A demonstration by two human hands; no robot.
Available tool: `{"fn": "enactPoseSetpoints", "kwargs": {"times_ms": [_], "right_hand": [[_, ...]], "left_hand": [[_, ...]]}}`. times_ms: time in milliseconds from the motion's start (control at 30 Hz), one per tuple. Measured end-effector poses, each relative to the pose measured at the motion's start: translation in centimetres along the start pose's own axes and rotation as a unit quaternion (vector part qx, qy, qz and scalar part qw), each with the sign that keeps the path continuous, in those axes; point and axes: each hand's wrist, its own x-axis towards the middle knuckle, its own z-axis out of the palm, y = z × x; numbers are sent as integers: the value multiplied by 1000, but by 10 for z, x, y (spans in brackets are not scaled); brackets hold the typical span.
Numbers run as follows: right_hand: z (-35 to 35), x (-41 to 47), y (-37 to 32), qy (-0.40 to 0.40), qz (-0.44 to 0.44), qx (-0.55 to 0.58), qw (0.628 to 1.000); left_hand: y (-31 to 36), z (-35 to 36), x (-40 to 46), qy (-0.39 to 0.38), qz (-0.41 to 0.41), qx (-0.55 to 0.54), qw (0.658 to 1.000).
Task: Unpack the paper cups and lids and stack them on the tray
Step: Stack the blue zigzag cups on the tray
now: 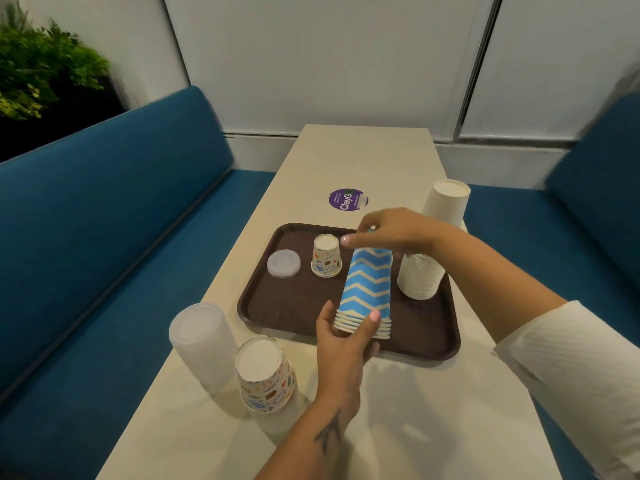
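Hands [346,337] around blue cup stack [367,292]

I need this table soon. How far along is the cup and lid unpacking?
Partly done. On the tray already: a few lids, one patterned cup, a tall white cup stack. In hand: the blue zigzag stack, left hand at its rims, right hand on top. Left on the table: the lid stack and the patterned cup stack.
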Motion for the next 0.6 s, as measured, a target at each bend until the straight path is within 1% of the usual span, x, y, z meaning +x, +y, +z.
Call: {"fn": "enactPoseSetpoints", "kwargs": {"times_ms": [33, 67, 133, 367, 500, 600], "right_hand": [[0, -4, -1, -44, 8, 8, 999], [1, -8, -2, -67, 13, 16, 998], [1, -11, 0, -74, 18, 37, 996], [-3, -10, 9, -31, 19, 117, 993], [-12, -4, 11, -4, 21, 135, 991], [-19, 2, 12, 34, 27, 141, 989]], "left_hand": [[0, 2, -1, -5, 2, -2, 1000], [1, 3, -1, -8, 3, -5, 1000], [1, 5, -3, -15, 5, -14, 1000], [-2, 6, -6, -29, 8, -34, 999], [-3, 2, -8, -19, 4, -33, 999], [-4, 0, -9, -12, 6, -32, 999]]}}
